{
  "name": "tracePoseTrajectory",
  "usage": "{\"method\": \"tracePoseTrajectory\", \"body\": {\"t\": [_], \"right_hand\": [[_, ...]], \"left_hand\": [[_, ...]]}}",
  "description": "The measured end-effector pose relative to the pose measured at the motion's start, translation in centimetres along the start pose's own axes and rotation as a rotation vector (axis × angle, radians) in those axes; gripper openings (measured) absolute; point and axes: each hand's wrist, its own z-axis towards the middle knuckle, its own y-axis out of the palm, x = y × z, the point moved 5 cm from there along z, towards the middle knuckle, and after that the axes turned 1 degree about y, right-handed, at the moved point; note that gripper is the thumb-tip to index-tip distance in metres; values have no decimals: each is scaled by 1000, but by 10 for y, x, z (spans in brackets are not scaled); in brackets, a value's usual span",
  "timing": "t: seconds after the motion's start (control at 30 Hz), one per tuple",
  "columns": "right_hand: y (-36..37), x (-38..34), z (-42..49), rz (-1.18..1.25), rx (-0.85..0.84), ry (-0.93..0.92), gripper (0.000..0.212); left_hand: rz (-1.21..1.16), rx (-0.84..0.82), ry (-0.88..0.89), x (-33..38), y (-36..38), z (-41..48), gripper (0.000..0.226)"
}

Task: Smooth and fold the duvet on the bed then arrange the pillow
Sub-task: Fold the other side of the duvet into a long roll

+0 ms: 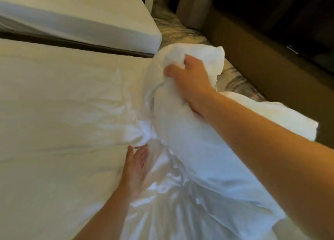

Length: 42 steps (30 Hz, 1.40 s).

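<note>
White cotton fills most of the view. The right hand (189, 80) is clenched on a bunched corner of the duvet (189, 136), fingers curled tight into the cloth and knuckles up, the forearm reaching in from the lower right. The gathered mass is lifted off the bed (54, 98) and rises in a puffy fold around and beyond that hand, near the bed's far corner. The left hand (136, 165) is spread open, fingers straight and together, its palm turned toward the crumpled cloth just beside it; it holds nothing, and whether it presses on the fabric I cannot tell. Below the raised bundle the duvet trails toward the viewer in deep, shiny creases between the two arms. To the left the bed's surface lies flatter, with shallow wrinkles. A second mattress (81, 17) stands beyond a dark gap, and patterned carpet (180, 31) shows beside it.
</note>
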Motion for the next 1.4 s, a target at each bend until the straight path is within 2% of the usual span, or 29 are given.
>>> {"method": "tracePoseTrajectory", "body": {"t": [0.03,0.07,0.13,0.17,0.23,0.3,0.37,0.47,0.57,0.63,0.7,0.73,0.77,0.8,0.83,0.9,0.93,0.97,1.07,1.17,1.23,1.27,1.33,1.4], "right_hand": [[40,-23,-21,-69,-35,-76,45],[83,-38,-44,-121,-89,-95,49],[173,-47,-90,-197,-202,-32,46],[215,-46,-112,-226,-231,26,46],[286,-35,-151,-235,-268,192,50],[333,-21,-179,-176,-270,361,56],[359,-13,-194,-140,-277,476,61],[374,-27,-201,-174,-467,508,74],[342,-56,-214,-73,-612,392,50],[301,-73,-235,-66,-655,198,38],[259,-79,-253,-27,-524,51,31],[238,-70,-259,-21,-385,-34,27],[220,-54,-264,-90,-223,-109,27],[209,-36,-268,-258,-108,-172,34],[207,-15,-272,-471,-107,-192,46],[228,38,-287,-795,-372,-83,64],[239,57,-298,-867,-490,-39,68],[248,69,-307,-861,-534,-33,72],[258,72,-336,-780,-485,-55,77],[241,72,-384,-697,-276,-19,68],[220,80,-429,-603,-23,116,66],[210,88,-450,-542,88,243,72],[199,106,-484,-334,250,592,100],[204,114,-501,30,363,905,123]], "left_hand": [[-173,-11,-58,20,-13,-25,82],[-234,11,-84,43,-37,-45,87],[-284,50,-11,105,-88,-79,88],[-282,15,50,138,-111,-90,87],[-118,7,84,187,-150,-103,90],[109,92,-5,206,-187,-106,88],[171,103,-148,206,-210,-108,90],[115,68,-275,198,-227,-111,110],[123,112,-236,194,-224,-108,109],[170,105,-182,192,-219,-105,112],[126,55,-218,189,-216,-104,126],[90,31,-208,187,-215,-100,126],[84,42,-177,188,-215,-95,121],[101,74,-165,188,-216,-89,118],[163,137,-167,185,-218,-84,121],[286,266,-175,181,-216,-84,132],[347,295,-154,179,-213,-85,130],[418,318,-113,179,-209,-87,123],[585,395,-20,178,-204,-87,87],[643,460,15,173,-205,-89,58],[662,470,34,168,-205,-89,55],[674,472,52,168,-205,-88,60],[680,486,102,167,-208,-81,66],[682,511,125,166,-213,-74,59]]}}
